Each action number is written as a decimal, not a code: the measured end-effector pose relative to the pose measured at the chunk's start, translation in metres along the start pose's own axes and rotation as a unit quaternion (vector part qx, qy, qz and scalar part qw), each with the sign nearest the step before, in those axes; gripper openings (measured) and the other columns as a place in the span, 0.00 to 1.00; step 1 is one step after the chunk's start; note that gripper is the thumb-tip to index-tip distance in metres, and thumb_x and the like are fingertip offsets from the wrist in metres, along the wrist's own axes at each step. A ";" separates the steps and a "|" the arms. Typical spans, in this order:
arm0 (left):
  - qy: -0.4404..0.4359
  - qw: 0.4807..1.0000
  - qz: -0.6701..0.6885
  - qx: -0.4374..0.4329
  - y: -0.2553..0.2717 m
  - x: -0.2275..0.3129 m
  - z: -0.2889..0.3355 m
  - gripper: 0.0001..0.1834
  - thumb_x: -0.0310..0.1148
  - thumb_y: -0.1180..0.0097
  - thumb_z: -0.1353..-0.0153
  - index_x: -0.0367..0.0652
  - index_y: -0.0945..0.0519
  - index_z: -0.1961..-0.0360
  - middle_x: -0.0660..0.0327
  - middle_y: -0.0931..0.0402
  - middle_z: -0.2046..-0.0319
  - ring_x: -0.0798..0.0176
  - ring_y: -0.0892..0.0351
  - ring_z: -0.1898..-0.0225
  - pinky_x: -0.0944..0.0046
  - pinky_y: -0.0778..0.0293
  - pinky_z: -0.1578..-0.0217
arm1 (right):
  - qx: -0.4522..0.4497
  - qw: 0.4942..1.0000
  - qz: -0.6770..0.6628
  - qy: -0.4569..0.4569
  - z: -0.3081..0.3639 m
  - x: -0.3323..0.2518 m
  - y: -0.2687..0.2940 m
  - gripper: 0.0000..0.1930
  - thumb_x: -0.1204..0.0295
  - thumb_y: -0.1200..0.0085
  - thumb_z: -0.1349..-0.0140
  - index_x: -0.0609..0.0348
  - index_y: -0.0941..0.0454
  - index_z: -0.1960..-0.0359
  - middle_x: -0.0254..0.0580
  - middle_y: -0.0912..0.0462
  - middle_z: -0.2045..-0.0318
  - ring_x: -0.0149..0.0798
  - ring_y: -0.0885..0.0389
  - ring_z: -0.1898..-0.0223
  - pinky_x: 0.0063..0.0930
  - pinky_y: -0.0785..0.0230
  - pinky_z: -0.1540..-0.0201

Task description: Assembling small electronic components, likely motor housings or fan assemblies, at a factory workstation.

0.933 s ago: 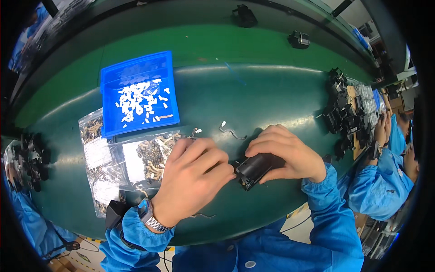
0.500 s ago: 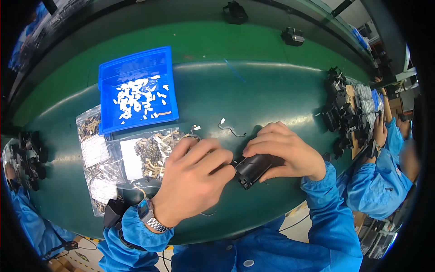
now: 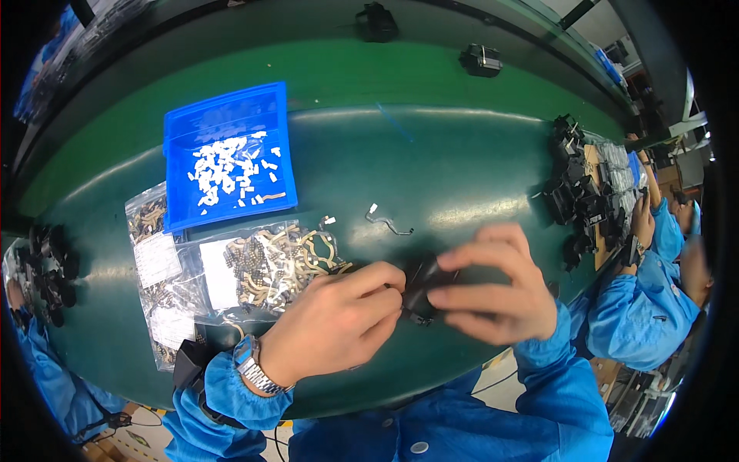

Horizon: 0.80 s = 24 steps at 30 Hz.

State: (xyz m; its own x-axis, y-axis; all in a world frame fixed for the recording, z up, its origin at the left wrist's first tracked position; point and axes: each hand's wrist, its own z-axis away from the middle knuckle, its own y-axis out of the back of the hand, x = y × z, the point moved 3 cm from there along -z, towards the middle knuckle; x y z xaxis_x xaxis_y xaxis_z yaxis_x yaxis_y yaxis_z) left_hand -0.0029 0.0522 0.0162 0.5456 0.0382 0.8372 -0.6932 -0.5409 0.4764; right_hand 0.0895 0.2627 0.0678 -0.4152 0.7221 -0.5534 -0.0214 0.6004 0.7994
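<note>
A black plastic housing sits in front of me between my hands, partly covered by fingers. My left hand, with a metal-banded watch on the wrist, is closed in a pinch at the housing's left edge. What those fingertips hold is hidden. My right hand is slightly blurred, its fingers apart at the housing's right side, the tips over or against it. Beyond the housing lies a short dark cable with a white connector. Left of it, a clear bag spills several beige-and-black cables.
A blue bin holds many small white connectors. Another bag of cables lies beside it. Black parts are piled at the right and far left. Two black units stand at the back. A co-worker's blue sleeve is at right.
My right hand has loosened, its fingers spreading from around the housing. My left fingers have drawn together at its left edge, uncovering more of the loose cables. The view has shifted slightly.
</note>
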 end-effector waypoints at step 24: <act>0.034 0.999 0.003 0.000 -0.002 -0.002 -0.002 0.07 0.21 0.30 0.47 0.40 0.19 0.72 0.59 0.16 0.58 0.59 0.15 0.70 0.63 0.19 0.69 | 0.105 0.969 -0.213 -0.071 0.028 0.002 -0.052 0.10 0.76 0.22 0.45 0.61 0.09 0.62 0.43 0.06 0.61 0.44 0.06 0.61 0.32 0.13 0.57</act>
State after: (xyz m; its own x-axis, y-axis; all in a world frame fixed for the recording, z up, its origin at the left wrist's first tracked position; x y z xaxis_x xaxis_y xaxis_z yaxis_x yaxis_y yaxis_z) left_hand -0.0038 0.0547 0.0144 0.5086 0.0916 0.8561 -0.6965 -0.5407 0.4717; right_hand 0.1156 0.2427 0.0183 -0.2803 0.4245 -0.8610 0.0288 0.9002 0.4345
